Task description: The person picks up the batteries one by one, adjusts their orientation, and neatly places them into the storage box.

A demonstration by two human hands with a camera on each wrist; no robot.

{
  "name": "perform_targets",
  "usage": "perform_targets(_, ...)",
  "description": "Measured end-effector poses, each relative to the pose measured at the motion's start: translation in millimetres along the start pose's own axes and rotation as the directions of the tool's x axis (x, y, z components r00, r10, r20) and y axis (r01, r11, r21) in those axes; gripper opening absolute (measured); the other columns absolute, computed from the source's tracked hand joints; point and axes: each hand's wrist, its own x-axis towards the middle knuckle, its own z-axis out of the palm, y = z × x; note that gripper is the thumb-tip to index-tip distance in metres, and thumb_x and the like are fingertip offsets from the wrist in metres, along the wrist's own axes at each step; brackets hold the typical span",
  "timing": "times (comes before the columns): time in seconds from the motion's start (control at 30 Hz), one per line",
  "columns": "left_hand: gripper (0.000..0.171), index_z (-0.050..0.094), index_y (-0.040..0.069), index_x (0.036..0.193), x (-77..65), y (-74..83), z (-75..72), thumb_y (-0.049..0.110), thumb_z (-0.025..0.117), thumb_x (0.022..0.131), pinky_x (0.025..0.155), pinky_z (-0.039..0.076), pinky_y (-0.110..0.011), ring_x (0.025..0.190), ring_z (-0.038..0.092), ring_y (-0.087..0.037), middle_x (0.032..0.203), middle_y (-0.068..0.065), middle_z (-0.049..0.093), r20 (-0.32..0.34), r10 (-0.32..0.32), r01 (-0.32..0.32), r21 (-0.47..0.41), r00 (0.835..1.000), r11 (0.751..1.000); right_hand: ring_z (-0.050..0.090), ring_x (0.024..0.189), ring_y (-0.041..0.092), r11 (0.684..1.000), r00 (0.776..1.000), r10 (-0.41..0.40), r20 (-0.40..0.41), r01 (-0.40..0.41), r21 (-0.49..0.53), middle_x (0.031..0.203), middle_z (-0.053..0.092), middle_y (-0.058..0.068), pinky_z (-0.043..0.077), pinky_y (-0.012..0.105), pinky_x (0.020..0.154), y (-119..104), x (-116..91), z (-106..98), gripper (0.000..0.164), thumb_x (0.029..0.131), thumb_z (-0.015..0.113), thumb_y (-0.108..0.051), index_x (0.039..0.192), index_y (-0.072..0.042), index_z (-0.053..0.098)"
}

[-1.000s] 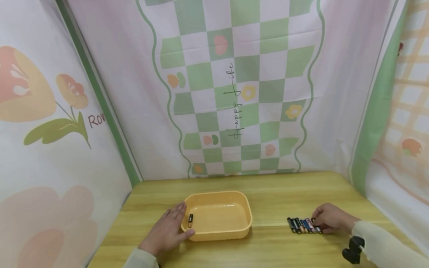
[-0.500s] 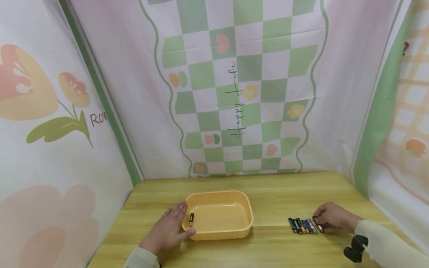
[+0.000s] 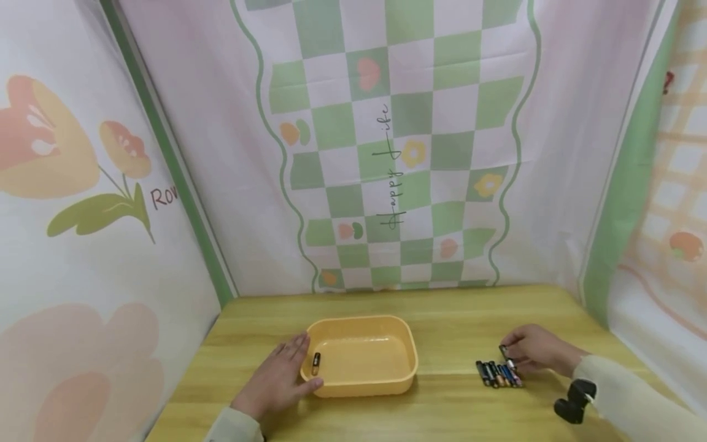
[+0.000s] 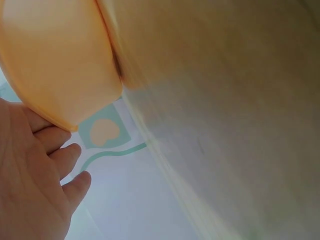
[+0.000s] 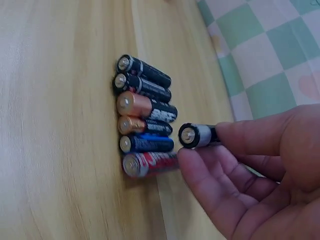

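My right hand (image 3: 540, 350) pinches a black and silver battery (image 5: 197, 135) between thumb and fingers, held above the right end of a row of batteries. In the right wrist view that row shows black, copper-topped, blue and red batteries (image 5: 136, 104) lying side by side on the table. My left hand (image 3: 276, 379) rests against the left side of a yellow plastic tray (image 3: 364, 389), fingers fairly straight along the outside and thumb near the front left corner. Inside the tray, by its left wall, lies one black and copper battery (image 3: 316, 363). The left wrist view shows fingertips touching the tray's rim (image 4: 55, 122).
A wood-grain table (image 3: 442, 417) carries everything. Behind it hangs a green and white checked cloth (image 3: 411, 110), with printed cloths at left and right. A black object (image 3: 575, 402) is strapped at the right wrist.
The right hand has drawn one battery off the right end of the row and lifted it, moving slightly left and away from me. The left hand and tray have stayed in place.
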Motion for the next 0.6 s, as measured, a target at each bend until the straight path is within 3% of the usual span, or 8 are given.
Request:
perform_targets(0.33,0.089,0.026,-0.002,0.151,-0.2,0.2,1.9,0.065,0.041,0.095,0.113,0.022,-0.052,0.143,0.023,-0.032,0.157,-0.018,0.023,0.008,-0.006,0.006,0.002,1.000,1.000,0.065,0.090,0.029,0.994,0.996,-0.051,0.068,0.044,0.099,0.098,0.063,0.016,0.057,0.045,0.077,-20,7,16,0.027,0.094,0.055,0.003,0.117,0.017,0.054)
perform_targets(0.6,0.088,0.026,-0.003,0.151,-0.7,-0.9,1.3,0.064,0.040,0.096,0.113,0.022,-0.053,0.143,0.024,-0.033,0.157,-0.018,0.023,0.009,0.002,-0.002,0.000,1.000,1.000,0.064,0.086,0.026,0.974,0.986,-0.110,0.125,0.082,0.211,0.098,0.061,0.015,0.058,0.043,0.075,-31,17,33,0.031,0.095,0.056,-0.001,0.119,0.017,0.052)
